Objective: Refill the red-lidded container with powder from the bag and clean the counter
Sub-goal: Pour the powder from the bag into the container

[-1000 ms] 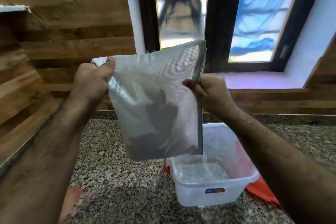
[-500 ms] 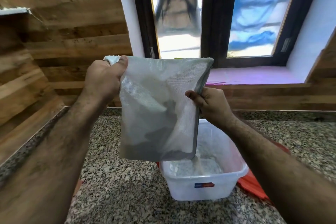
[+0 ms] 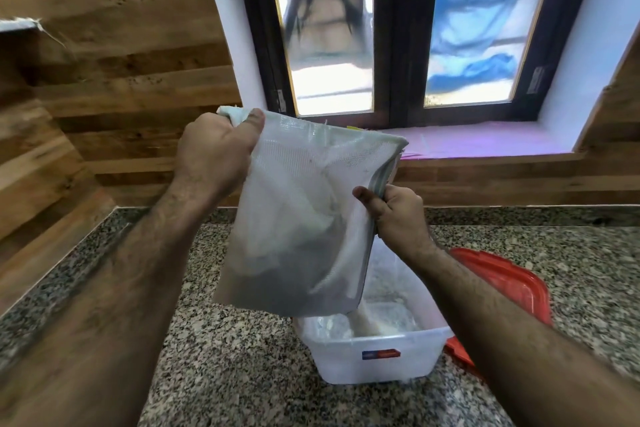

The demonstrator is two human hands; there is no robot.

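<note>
A translucent white plastic bag (image 3: 304, 229) hangs upended over an open clear plastic container (image 3: 377, 357) on the granite counter. My left hand (image 3: 218, 152) grips the bag's upper left corner. My right hand (image 3: 394, 215) pinches the bag's right edge lower down. A thin stream of pale powder (image 3: 363, 322) falls from the bag's bottom right corner into the container, where more powder lies. The red lid (image 3: 509, 284) lies flat on the counter just right of the container, partly behind my right forearm.
The speckled granite counter (image 3: 228, 367) runs to a wood-panelled wall (image 3: 114, 87) on the left and behind. A dark-framed window (image 3: 398, 31) with a purple sill (image 3: 485, 142) sits above the back edge.
The bag has dropped lower and tilted further, its top edge folding toward the window. Both hands came down with it, and powder keeps pouring into the container.
</note>
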